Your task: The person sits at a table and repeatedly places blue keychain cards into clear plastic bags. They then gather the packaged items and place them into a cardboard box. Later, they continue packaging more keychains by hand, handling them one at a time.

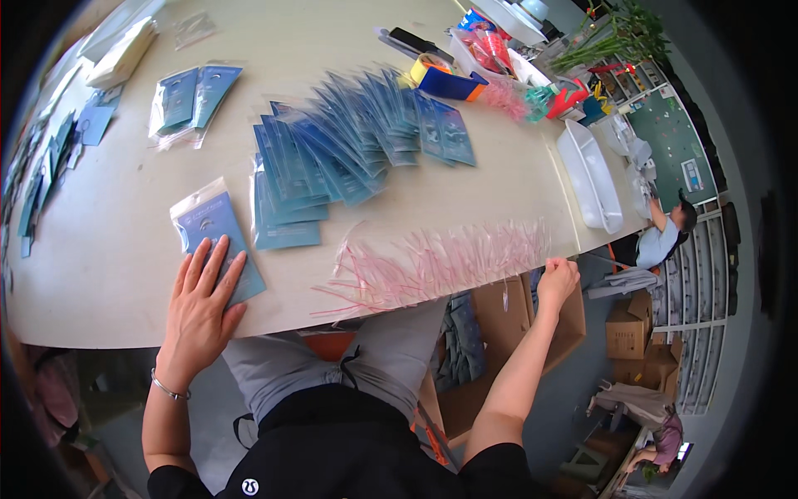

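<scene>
My left hand [199,303] lies flat with its fingers stretched over a blue card packet [214,218] in a clear sleeve at the table's near left. At the table's front edge my right hand [557,283] is closed in a pinch; whatever it holds is too small to make out. Just left of that hand, a row of small clear plastic bags with pink strips [449,259] lies fanned along the edge. Beyond them spreads a fanned pile of blue card packets [332,154]. Two more blue packets [184,100] in clear sleeves lie at the far left.
A blue tape dispenser [449,81] stands at the back, beside a bin of coloured bags [490,54]. On the right sits a white plastic tray [588,176]. More blue cards [51,170] lie at the left rim. Below the edge is an open cardboard box [490,358]. A person [657,241] works farther right.
</scene>
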{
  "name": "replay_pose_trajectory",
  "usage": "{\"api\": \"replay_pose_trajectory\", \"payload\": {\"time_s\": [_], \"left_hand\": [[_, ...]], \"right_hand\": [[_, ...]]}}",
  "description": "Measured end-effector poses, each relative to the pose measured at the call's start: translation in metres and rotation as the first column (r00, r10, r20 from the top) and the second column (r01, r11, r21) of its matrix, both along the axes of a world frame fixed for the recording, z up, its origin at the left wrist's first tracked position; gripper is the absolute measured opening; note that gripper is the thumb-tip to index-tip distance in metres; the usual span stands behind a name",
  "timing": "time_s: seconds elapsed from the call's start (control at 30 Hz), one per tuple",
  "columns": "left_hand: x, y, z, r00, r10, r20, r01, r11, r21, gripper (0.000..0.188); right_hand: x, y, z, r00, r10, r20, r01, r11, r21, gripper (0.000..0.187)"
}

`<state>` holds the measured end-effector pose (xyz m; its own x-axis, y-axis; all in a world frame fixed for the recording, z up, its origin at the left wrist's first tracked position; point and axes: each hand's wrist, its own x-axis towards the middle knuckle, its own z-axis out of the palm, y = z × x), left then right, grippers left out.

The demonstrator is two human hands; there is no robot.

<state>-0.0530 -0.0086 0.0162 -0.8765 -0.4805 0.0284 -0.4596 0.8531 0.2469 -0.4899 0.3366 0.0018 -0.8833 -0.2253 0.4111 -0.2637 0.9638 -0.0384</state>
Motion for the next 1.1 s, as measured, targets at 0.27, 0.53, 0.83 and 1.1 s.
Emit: {"api": "replay_pose_trajectory", "payload": {"time_s": [0.27,0.53,0.83,1.1], "left_hand": [[0.012,0.001,0.002,1.0,-0.025,-0.001,0.025,1.0,0.005,0.063],[0.022,0.0,0.001,0.989,-0.147,-0.027,0.149,0.985,0.09,0.072],[0.053,-0.017,0.005,0.965,-0.195,-0.175,0.235,0.94,0.247,0.041],[0.063,-0.007,-0.019,0.92,-0.126,-0.371,0.171,0.981,0.091,0.023]], "right_hand": [[0.06,-0.054,0.035,0.978,0.137,-0.159,-0.125,0.989,0.081,0.022],[0.263,-0.199,0.017,-0.047,0.983,0.18,-0.907,0.034,-0.419,0.046],[0.279,-0.208,-0.016,-0.013,0.991,0.137,-0.912,0.045,-0.409,0.039],[0.28,-0.208,-0.02,0.028,0.997,0.068,-0.853,0.059,-0.518,0.017]]}}
